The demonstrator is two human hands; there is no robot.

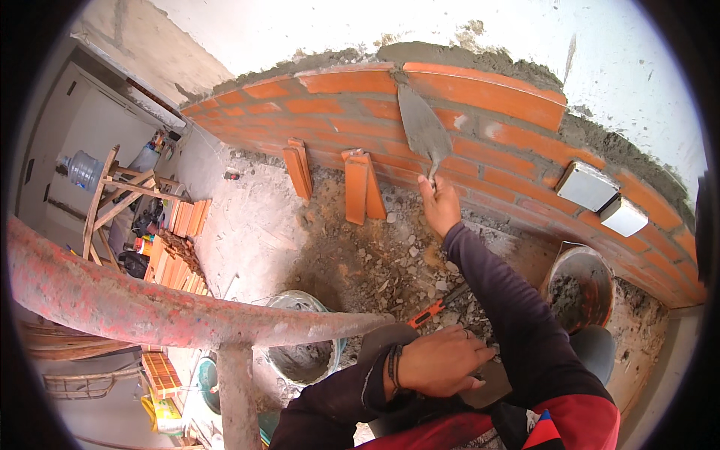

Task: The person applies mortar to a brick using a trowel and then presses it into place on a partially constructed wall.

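My right hand (440, 205) is closed around the handle of a pointed trowel (424, 124). Its grey blade lies against or just in front of the upper courses of the orange brick wall (337, 105); whether it touches cannot be told. Wet grey mortar (465, 60) runs along the top of the bricks, below the white plaster. Lower down, near my body, my left hand (442, 362) hangs with loosely bent fingers slightly apart, and nothing shows in it. An orange-and-black tool (426, 313), its kind unclear, is on the rubble just beyond that hand.
Loose bricks (360, 187) lean at the wall's foot. A mortar bucket (581, 289) stands at right, another tub (300, 360) at left. A chipped red metal bar (150, 304) crosses the left side. Two white boxes (589, 186) sit on the wall. Stacked bricks (172, 262) lie farther left.
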